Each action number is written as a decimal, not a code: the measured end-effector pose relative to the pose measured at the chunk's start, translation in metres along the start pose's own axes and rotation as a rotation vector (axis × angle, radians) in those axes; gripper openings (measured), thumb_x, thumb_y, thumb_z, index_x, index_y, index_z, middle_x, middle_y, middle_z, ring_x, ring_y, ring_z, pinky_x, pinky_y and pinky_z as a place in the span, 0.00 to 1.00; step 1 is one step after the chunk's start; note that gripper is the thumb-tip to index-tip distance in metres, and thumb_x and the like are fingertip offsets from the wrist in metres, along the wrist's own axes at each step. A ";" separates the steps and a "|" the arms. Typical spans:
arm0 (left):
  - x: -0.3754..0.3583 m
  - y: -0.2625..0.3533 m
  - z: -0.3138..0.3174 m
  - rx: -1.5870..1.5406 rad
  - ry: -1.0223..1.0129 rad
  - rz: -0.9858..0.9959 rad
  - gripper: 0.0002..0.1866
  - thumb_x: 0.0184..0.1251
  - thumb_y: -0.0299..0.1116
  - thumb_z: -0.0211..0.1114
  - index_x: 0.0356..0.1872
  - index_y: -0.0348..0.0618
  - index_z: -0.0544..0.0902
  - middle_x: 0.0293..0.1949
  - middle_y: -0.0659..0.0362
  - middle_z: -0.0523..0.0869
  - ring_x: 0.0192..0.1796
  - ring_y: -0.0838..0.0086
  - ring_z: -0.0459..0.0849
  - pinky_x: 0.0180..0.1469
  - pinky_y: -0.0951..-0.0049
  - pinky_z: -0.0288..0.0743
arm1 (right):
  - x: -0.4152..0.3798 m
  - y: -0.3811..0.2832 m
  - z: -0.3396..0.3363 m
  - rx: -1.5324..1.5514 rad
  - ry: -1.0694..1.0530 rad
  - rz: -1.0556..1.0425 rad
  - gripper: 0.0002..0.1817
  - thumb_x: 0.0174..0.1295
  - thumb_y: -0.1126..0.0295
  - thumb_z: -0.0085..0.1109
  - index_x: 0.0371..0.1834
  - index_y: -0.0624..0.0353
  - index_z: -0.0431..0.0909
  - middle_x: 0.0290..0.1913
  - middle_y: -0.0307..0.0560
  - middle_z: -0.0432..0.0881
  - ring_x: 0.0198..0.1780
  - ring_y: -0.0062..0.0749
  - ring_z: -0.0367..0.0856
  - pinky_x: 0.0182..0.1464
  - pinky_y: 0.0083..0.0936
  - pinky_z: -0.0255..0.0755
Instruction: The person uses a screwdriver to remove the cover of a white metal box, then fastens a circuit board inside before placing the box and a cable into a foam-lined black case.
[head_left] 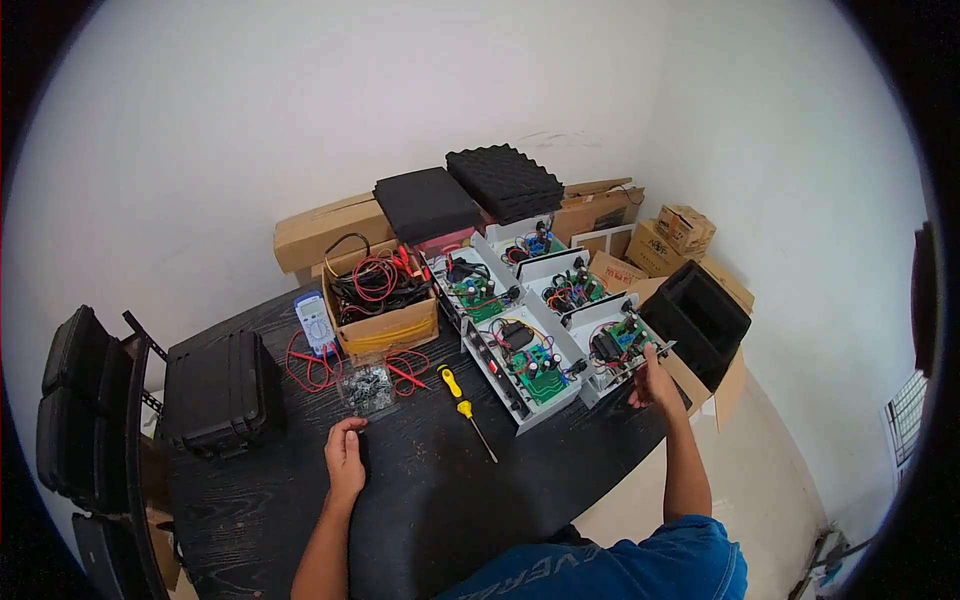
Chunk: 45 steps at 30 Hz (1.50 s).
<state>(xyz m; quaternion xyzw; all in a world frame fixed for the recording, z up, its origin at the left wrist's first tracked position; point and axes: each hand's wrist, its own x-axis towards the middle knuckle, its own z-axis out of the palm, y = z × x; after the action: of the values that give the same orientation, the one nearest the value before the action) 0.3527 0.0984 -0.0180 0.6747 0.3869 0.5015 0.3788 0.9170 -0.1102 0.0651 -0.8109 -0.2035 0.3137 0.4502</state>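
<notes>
My right hand [653, 384] grips the right edge of a grey metal case [600, 387], thumb on top and fingers below. The case lies open, with a green circuit board [628, 338] and a black transformer-like part inside. My left hand [345, 452] rests on the table, fingers loosely curled, with nothing visible in it. Just beyond it is a clear bag of small hardware [368, 388]. A yellow-handled screwdriver [462, 408] lies between my hands. Beside it sits another open case [535, 398] with a board and wires.
More open cases [470, 290] stand behind. A cardboard box of cables [390, 328], a blue multimeter [316, 325] with red leads and a black hard case [222, 390] are on the black table [400, 530]. A foam-lined box [697, 322] is at right.
</notes>
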 end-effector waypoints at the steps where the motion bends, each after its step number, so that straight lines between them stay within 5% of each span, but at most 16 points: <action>1: 0.000 0.001 0.000 0.011 -0.002 0.002 0.18 0.86 0.37 0.51 0.53 0.35 0.85 0.50 0.51 0.87 0.55 0.63 0.85 0.62 0.64 0.74 | -0.001 0.000 0.000 -0.002 0.015 -0.014 0.52 0.67 0.16 0.30 0.28 0.62 0.75 0.17 0.56 0.80 0.18 0.40 0.83 0.21 0.29 0.74; 9: 0.001 0.011 -0.001 0.094 -0.017 0.054 0.16 0.83 0.34 0.53 0.50 0.35 0.87 0.48 0.50 0.89 0.53 0.60 0.86 0.60 0.63 0.76 | -0.017 0.002 -0.014 -0.207 -0.174 0.001 0.56 0.67 0.16 0.20 0.25 0.63 0.77 0.20 0.55 0.83 0.19 0.37 0.85 0.22 0.29 0.78; 15: 0.003 0.025 -0.003 0.244 -0.107 0.056 0.13 0.81 0.34 0.59 0.53 0.39 0.86 0.50 0.50 0.88 0.55 0.61 0.86 0.60 0.62 0.77 | -0.075 -0.040 0.034 -0.373 -0.923 -0.229 0.40 0.78 0.32 0.45 0.36 0.63 0.86 0.28 0.48 0.91 0.30 0.32 0.91 0.31 0.22 0.80; 16: 0.002 0.023 -0.002 0.245 -0.080 0.055 0.12 0.80 0.33 0.60 0.54 0.39 0.86 0.50 0.51 0.88 0.55 0.60 0.86 0.60 0.62 0.78 | -0.083 -0.041 0.057 -0.263 -1.043 -0.227 0.26 0.83 0.49 0.49 0.39 0.60 0.86 0.30 0.46 0.92 0.32 0.28 0.91 0.34 0.24 0.81; 18: 0.000 0.021 -0.001 0.210 0.004 0.096 0.10 0.74 0.29 0.66 0.52 0.38 0.86 0.51 0.50 0.87 0.54 0.58 0.86 0.60 0.60 0.77 | -0.097 -0.031 0.119 -0.101 -1.244 -0.267 0.18 0.82 0.57 0.54 0.46 0.62 0.84 0.38 0.44 0.91 0.39 0.26 0.90 0.40 0.24 0.82; 23: 0.021 0.044 -0.052 0.537 0.397 0.407 0.10 0.64 0.22 0.68 0.45 0.38 0.81 0.46 0.49 0.82 0.50 0.55 0.81 0.59 0.58 0.73 | -0.160 -0.030 0.228 -0.383 -1.080 -0.754 0.13 0.76 0.60 0.65 0.48 0.60 0.84 0.39 0.46 0.91 0.37 0.30 0.90 0.42 0.31 0.83; 29: 0.006 0.005 -0.149 0.798 0.591 0.365 0.03 0.65 0.23 0.65 0.34 0.40 0.79 0.34 0.51 0.82 0.39 0.53 0.81 0.46 0.55 0.72 | -0.168 -0.018 0.265 -0.450 -1.021 -0.967 0.12 0.74 0.60 0.66 0.45 0.57 0.86 0.37 0.47 0.91 0.33 0.35 0.90 0.39 0.33 0.82; 32: -0.007 -0.012 -0.174 0.764 0.598 0.199 0.04 0.66 0.25 0.67 0.36 0.35 0.82 0.36 0.49 0.85 0.41 0.50 0.84 0.48 0.53 0.76 | -0.163 -0.014 0.271 -0.375 -0.985 -0.914 0.11 0.74 0.60 0.66 0.45 0.57 0.86 0.37 0.46 0.91 0.33 0.36 0.90 0.39 0.34 0.82; 45: -0.004 0.002 -0.201 1.069 0.255 0.109 0.13 0.73 0.35 0.63 0.32 0.35 0.82 0.33 0.46 0.84 0.41 0.46 0.80 0.56 0.48 0.71 | -0.166 -0.015 0.268 -0.394 -0.955 -0.920 0.12 0.75 0.61 0.64 0.47 0.59 0.85 0.36 0.47 0.91 0.35 0.36 0.91 0.40 0.33 0.83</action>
<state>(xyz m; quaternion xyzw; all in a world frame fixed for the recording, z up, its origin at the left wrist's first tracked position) 0.1567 0.1191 0.0242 0.7259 0.5953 0.3317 -0.0930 0.6108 -0.0425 0.0256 -0.4817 -0.7559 0.3708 0.2430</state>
